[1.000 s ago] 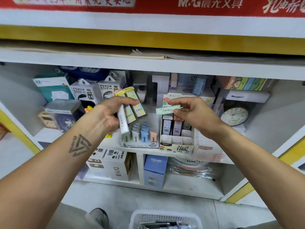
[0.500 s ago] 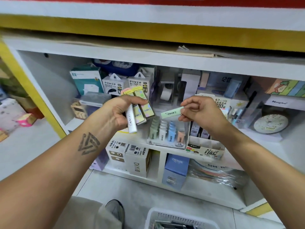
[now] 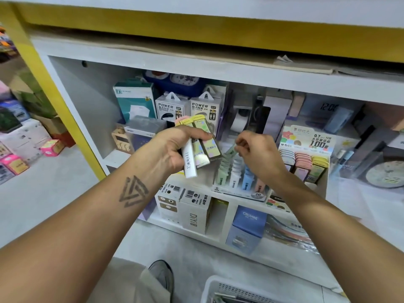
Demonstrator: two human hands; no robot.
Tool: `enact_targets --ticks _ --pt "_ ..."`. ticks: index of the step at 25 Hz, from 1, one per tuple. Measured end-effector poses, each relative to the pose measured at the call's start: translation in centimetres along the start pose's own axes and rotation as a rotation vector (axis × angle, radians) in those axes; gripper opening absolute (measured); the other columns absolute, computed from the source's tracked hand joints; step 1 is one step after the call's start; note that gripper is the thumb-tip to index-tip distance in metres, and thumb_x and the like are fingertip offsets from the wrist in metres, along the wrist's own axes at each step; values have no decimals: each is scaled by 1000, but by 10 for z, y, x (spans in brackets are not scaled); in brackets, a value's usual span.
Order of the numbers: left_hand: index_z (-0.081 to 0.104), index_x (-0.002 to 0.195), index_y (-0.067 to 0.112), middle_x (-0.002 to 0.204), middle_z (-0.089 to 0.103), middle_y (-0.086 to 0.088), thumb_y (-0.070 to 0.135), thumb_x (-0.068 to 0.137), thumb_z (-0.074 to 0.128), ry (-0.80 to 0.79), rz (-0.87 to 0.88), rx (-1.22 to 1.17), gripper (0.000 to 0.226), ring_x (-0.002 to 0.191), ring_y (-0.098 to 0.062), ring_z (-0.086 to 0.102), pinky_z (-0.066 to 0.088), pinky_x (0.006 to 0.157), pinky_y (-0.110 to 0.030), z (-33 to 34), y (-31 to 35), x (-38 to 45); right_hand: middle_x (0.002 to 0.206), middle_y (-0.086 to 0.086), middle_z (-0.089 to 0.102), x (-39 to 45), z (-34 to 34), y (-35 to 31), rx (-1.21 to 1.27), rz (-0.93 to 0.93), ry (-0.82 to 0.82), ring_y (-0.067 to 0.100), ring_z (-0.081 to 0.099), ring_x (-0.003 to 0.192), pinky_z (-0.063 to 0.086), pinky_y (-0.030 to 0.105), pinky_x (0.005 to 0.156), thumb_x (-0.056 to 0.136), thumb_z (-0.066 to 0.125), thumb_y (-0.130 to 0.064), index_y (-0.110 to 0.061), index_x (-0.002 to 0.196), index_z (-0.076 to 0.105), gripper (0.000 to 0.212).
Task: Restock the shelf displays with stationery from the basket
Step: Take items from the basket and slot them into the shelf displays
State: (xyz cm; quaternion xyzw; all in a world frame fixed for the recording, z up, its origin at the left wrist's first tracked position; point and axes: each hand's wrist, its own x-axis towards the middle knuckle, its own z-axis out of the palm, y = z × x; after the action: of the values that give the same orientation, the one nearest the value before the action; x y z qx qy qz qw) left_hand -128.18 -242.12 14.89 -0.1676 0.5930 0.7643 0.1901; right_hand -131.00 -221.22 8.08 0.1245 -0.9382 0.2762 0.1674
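right hand [image 3: 258,154] lowered, green pack [image 3: 230,150] now tipped into display tray [image 3: 240,192]

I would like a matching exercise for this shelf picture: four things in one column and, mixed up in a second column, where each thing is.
Things:
1. small green pack
2. white stick box
3. white basket
4. CRUMRE box

Places:
A. on the floor, at the bottom edge of the view
B. pinched in the right hand, above the display tray
C. on the lower shelf, below the display tray
D. gripped in the left hand, next to the patterned packs

Pairs: 1-B, 2-D, 3-A, 4-C
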Motion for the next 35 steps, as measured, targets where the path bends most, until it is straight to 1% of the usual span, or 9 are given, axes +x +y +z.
enact_targets --ticks 5,10,12,15,17,20,23,26,35 --pt "69 89 4 75 74 -13 -6 79 68 -2 -2 2 14 63 -27 71 60 53 -43 -4 0 -2 89 7 71 4 6 0 -60 -54 -74 25 66 82 57 43 77 95 64 -11 -14 96 72 8" --pt "68 96 4 82 72 -15 -6 80 66 -46 -13 0 19 66 -29 70 59 51 -41 0 -2 -2 121 -1 68 4 10 -8 -283 -157 -220 24 56 114 50 40 95 92 55 2 -19 121 72 39" --pt "68 94 3 77 72 -15 -6 81 65 -103 -24 2 15 62 -28 71 59 53 -41 8 -3 -1 117 -2 69 3 -2 -16 60 24 -164 18 61 106 51 36 92 98 56 -8 -19 120 71 30" --pt "71 94 3 82 74 -15 -8 83 62 -240 -24 41 19 69 -28 73 61 63 -44 30 -10 1 91 3 75 -1 -40 -26 776 296 -114 15 64 69 49 28 59 99 62 -27 -20 110 72 16" --pt "73 95 3 88 74 -17 -9 82 63 -323 -54 104 20 75 -29 73 61 71 -47 52 -18 1 82 10 70 -9 -64 -23 860 295 -110 15 58 58 43 24 49 94 69 -24 -13 110 70 20" --pt "77 81 3 84 74 -18 -6 79 68 -401 -106 168 12 73 -29 73 59 75 -51 85 -29 -3 82 20 69 -25 -93 -9 801 339 -47 17 56 58 43 26 50 88 74 -8 -6 105 72 17" --pt "74 97 0 89 74 -18 0 78 72 -406 -123 163 19 76 -28 73 58 80 -48 115 -36 -4 81 18 70 -42 -128 18 758 377 146 17 54 54 41 25 48 87 74 -4 -6 96 73 10" --pt "70 92 0 75 72 -15 1 80 71 -385 -130 118 12 62 -22 71 61 64 -34 134 -40 -2 68 3 68 -56 -160 47 661 306 314 15 55 50 42 25 45 88 73 -5 -16 86 69 12" --pt "72 76 1 65 70 -12 0 83 69 -363 -156 113 7 53 -20 68 57 49 -29 156 -56 2 82 -2 70 -81 -154 80 -134 -30 156 19 66 72 55 39 67 91 69 -19 -23 97 58 13"
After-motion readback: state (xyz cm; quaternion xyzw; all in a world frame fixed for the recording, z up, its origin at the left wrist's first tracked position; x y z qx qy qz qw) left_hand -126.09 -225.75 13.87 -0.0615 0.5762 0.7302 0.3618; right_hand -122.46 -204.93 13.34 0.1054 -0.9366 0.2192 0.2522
